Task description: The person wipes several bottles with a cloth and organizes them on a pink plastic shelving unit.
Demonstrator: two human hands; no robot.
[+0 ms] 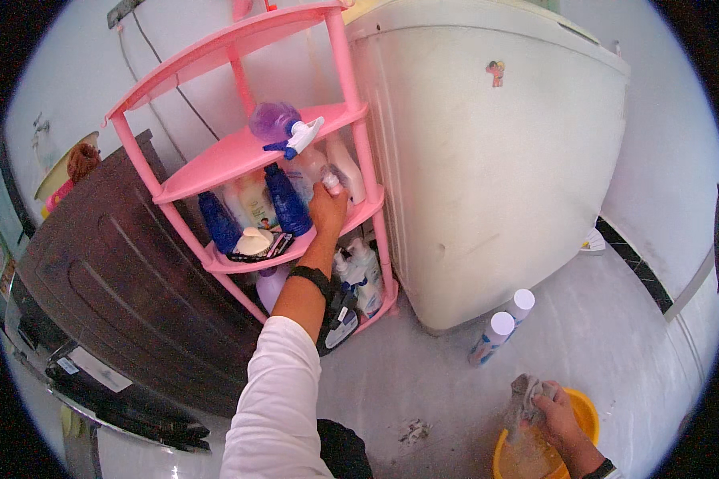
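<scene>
My left hand [328,209] reaches into the middle tier of a pink plastic corner shelf [215,157], its fingers closed around a small bottle with a pale cap [332,182]. Beside it stand a dark blue bottle [287,202] and a white bottle [346,164]. My right hand [556,413] grips a crumpled grey cloth [524,398] over a yellow basin [588,413] that holds cloudy water [530,452].
A purple spray bottle [275,121] lies on the tier above. Several bottles [362,272] crowd the bottom tier. Two white-capped cans [491,338] stand on the floor by a large white appliance [497,179]. A dark brown ribbed panel [126,257] is at left.
</scene>
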